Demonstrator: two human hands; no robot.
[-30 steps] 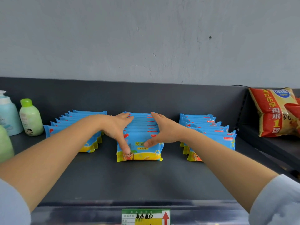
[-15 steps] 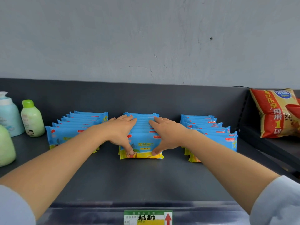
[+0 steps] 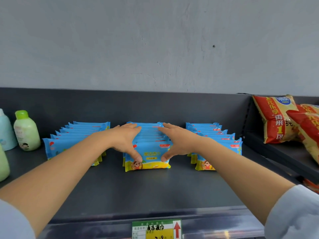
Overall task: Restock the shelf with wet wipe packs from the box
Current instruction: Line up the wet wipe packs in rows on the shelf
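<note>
Green bottle at nine o'clock, snack bags at three; middle wet wipe row sits between left hand and right hand, fingers straight.

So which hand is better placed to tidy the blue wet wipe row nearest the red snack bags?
Right, likely. The right hand presses the middle blue pack row on the side facing the rightmost row; the left hand sits farther away.

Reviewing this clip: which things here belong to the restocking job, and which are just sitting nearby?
Job: middle row of wet wipe packs, flanked by the left hand and right hand; left row; right row; shelf.
Nearby: green-capped bottle, pale blue bottle, snack bags, price tag.
</note>
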